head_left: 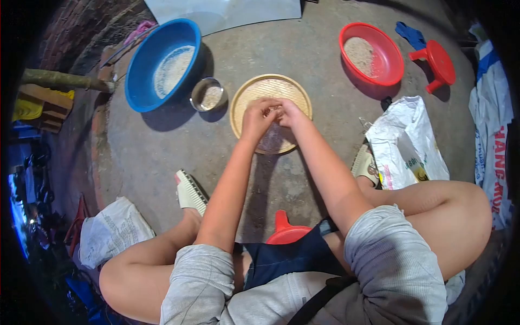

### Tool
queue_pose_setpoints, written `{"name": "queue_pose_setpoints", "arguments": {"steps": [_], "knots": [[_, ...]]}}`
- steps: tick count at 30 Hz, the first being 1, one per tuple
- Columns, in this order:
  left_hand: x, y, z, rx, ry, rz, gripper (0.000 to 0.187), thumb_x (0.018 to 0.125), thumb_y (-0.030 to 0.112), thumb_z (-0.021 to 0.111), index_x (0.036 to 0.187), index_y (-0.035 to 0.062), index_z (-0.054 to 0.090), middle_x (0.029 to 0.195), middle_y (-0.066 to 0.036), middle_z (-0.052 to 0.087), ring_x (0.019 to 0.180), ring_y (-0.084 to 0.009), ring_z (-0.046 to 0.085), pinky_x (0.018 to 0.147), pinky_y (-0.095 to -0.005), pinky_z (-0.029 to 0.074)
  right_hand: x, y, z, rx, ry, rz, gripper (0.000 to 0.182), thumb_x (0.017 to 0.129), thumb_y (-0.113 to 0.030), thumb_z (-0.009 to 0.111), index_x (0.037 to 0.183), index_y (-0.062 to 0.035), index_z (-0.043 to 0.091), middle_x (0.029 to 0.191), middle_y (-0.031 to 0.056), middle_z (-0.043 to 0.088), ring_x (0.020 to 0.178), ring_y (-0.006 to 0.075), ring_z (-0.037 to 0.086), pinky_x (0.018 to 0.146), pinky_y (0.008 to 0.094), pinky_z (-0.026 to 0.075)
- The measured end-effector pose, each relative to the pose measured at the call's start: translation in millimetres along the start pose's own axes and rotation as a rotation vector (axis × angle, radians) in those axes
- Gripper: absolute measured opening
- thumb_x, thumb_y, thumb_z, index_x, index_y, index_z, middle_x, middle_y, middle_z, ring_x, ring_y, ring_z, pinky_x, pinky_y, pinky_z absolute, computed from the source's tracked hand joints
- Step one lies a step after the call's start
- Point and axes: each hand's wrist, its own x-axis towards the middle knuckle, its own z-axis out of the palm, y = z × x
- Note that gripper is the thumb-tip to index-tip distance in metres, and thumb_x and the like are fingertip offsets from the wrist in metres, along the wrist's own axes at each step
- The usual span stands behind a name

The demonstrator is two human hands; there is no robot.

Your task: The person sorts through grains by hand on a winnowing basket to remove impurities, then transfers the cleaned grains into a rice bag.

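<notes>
A round woven tray [244,132] lies on the floor ahead of me, with a thin layer of grain in its lower part. Over its middle, my left hand [258,118] and my right hand [287,114] meet, fingertips touching and fingers curled inward. Whatever lies between the fingers is too small to make out. Just left of the tray stands a small metal bowl [209,95] with grain in it. Farther left is a large blue basin [135,78] holding pale grain.
A red basin [390,54] with grain sits at the right, near a red stool [441,62]. White sacks [403,141] lie beside my right foot and near my left knee. Under me is another red stool [290,234]. A metal sheet [233,13] lies at the back.
</notes>
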Motion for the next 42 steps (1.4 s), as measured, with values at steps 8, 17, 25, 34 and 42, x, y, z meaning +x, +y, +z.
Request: {"name": "queue_pose_setpoints", "arguments": {"steps": [8, 17, 25, 34, 42], "knots": [[10, -26, 19, -1.005, 0.227, -0.818, 0.057, 0.094, 0.049, 0.035, 0.133, 0.0089, 0.040, 0.127, -0.015, 0.047, 0.106, -0.0272, 0.051, 0.092, -0.0379, 0.041, -22, -5, 47, -0.019, 0.273, -0.298, 0.024, 0.087, -0.023, 0.043, 0.073, -0.0039, 0.050, 0.058, 0.0034, 0.047, 0.046, 0.0123, 0.041, 0.041, 0.0230, 0.037], [5, -127, 60, -2.058, -0.106, -0.539, 0.041, 0.098, 0.031, 0.030, 0.114, -0.0014, 0.049, 0.108, -0.016, 0.058, 0.103, -0.0267, 0.056, 0.092, -0.0380, 0.045, -24, 41, 63, -0.887, 0.400, -1.107, 0.035, 0.089, -0.023, 0.051, 0.064, 0.0013, 0.057, 0.060, 0.0165, 0.057, 0.057, 0.0310, 0.055, 0.056, 0.0401, 0.044], [22, -34, 36, -1.798, 0.124, -0.613, 0.045, 0.097, 0.029, 0.030, 0.125, -0.0040, 0.042, 0.127, -0.020, 0.048, 0.121, -0.0295, 0.044, 0.105, -0.0377, 0.033, -50, 32, 83, -1.168, 0.321, -1.320, 0.026, 0.085, -0.018, 0.052, 0.070, 0.0024, 0.058, 0.075, 0.0198, 0.058, 0.071, 0.0368, 0.055, 0.067, 0.0432, 0.044], [22, -32, 48, -1.871, -0.047, -0.575, 0.042, 0.097, 0.028, 0.033, 0.121, -0.0043, 0.045, 0.124, -0.020, 0.049, 0.117, -0.0290, 0.047, 0.102, -0.0371, 0.036, -81, 26, 85, -1.238, 0.443, -1.325, 0.025, 0.083, -0.017, 0.053, 0.068, 0.0026, 0.057, 0.074, 0.0210, 0.059, 0.070, 0.0376, 0.056, 0.068, 0.0442, 0.044], [33, 45, 53, -1.889, -0.302, -0.569, 0.036, 0.096, 0.025, 0.035, 0.110, -0.0036, 0.050, 0.111, -0.018, 0.057, 0.104, -0.0276, 0.056, 0.091, -0.0355, 0.046, -138, 4, 88, -1.183, 0.667, -1.440, 0.027, 0.085, -0.018, 0.051, 0.070, 0.0027, 0.059, 0.073, 0.0201, 0.059, 0.070, 0.0362, 0.056, 0.066, 0.0424, 0.043]]}}
